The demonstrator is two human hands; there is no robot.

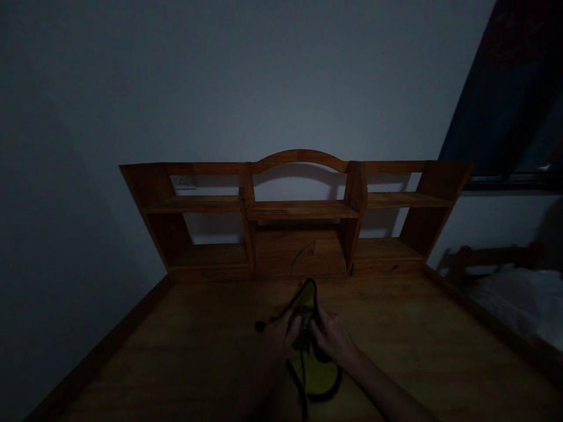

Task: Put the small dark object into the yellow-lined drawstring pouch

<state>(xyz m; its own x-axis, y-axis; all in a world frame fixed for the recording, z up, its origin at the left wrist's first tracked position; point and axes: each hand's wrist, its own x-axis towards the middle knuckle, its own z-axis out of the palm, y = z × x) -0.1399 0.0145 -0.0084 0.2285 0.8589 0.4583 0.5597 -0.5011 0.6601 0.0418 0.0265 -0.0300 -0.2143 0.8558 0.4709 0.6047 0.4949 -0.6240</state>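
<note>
A yellow cloth piece with black edging (320, 378) lies on the wooden desktop, its narrow upper end pointing toward the shelf. Both hands meet over its middle. My left hand (281, 335) is closed at the near left side, thumb bent inward. From the right, my right hand (331, 334) is also closed, with its fingers pressed in toward the centre. Between them is a dark greyish thing (303, 316), too dim to name. A black cord end with a round knob (260, 326) sticks out to the left. Another dark strap hangs toward me.
At the desk's back stands a wooden shelf unit (303, 210) with an arched top, against a pale wall (281, 76). Raised wooden edging (488, 334) borders the desktop (197, 346). Beyond it, right, lies a whitish bundle (519, 293). The room is dim.
</note>
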